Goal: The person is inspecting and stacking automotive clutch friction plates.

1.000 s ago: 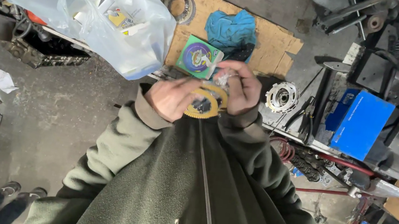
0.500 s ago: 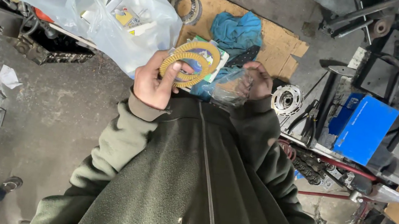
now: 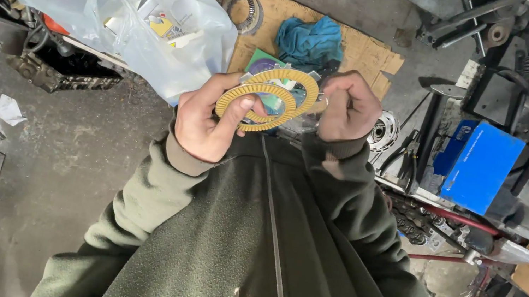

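Two yellow friction rings (image 3: 265, 98) overlapping, left hand (image 3: 208, 121) fingers gripping them, right hand (image 3: 350, 109) fisted, contents hidden.

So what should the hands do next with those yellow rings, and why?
Probably slide the front ring aside. The left hand pinches two overlapping yellow toothed rings, so they partly hide each other. The right hand is closed at their edge, holding what looks like clear wrapping, well placed to take one.

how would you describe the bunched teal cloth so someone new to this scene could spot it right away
Start at the flat brown cardboard sheet on the concrete floor, beyond the person's raised hands. The crumpled teal cloth lies on it, right of a dark toothed metal ring and above the yellow toothed rings. It is the only soft, blue-green thing there.
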